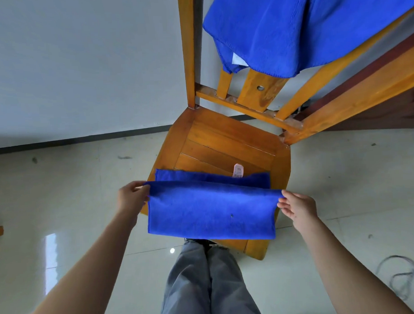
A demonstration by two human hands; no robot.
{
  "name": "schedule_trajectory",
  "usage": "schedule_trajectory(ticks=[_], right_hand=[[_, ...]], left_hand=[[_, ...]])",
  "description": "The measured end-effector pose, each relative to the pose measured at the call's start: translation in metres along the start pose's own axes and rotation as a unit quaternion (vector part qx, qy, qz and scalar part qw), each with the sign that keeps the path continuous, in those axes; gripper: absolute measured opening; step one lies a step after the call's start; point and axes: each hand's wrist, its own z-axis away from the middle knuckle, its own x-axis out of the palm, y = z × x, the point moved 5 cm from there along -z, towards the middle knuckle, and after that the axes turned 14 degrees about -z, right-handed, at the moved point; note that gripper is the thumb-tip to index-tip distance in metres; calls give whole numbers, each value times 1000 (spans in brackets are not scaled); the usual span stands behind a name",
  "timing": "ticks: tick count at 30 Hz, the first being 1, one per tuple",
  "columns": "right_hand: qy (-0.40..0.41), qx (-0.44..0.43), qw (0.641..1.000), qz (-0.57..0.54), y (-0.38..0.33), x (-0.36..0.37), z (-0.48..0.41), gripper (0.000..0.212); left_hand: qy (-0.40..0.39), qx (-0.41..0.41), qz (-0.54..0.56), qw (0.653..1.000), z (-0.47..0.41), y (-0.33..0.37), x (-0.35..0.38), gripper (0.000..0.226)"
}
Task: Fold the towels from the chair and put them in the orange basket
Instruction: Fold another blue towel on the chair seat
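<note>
A blue towel lies folded over on the front of the wooden chair's seat, its near part hanging off the front edge, a pink label sticking out at its far edge. My left hand pinches the towel's upper left corner. My right hand holds the upper right corner. A second blue towel hangs over the chair's backrest at the top. The orange basket is not in view.
The chair stands on a glossy tiled floor near a grey-white wall. My legs in grey trousers are below the seat. A grey cable lies on the floor at lower right. A dark wooden frame runs along the right.
</note>
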Motion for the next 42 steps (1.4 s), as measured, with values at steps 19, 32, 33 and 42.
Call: schedule_trajectory(ticks=[19,32,33,42], right_hand=[[-9,-11,960,280,93,-22,-13,39],[10,-73,974,215,55,-14,-18,44],[21,-89,976,199,48,-16,-18,40],[104,-166,968,156,-25,-57,-48,19]], left_hand=[[-115,-2,-344,932,41,-99,60,45],[-131,199,-589,772,58,-58,78,57],[-148,212,-602,756,60,-54,86,58],[-209,237,-572,757,61,6,154,57]])
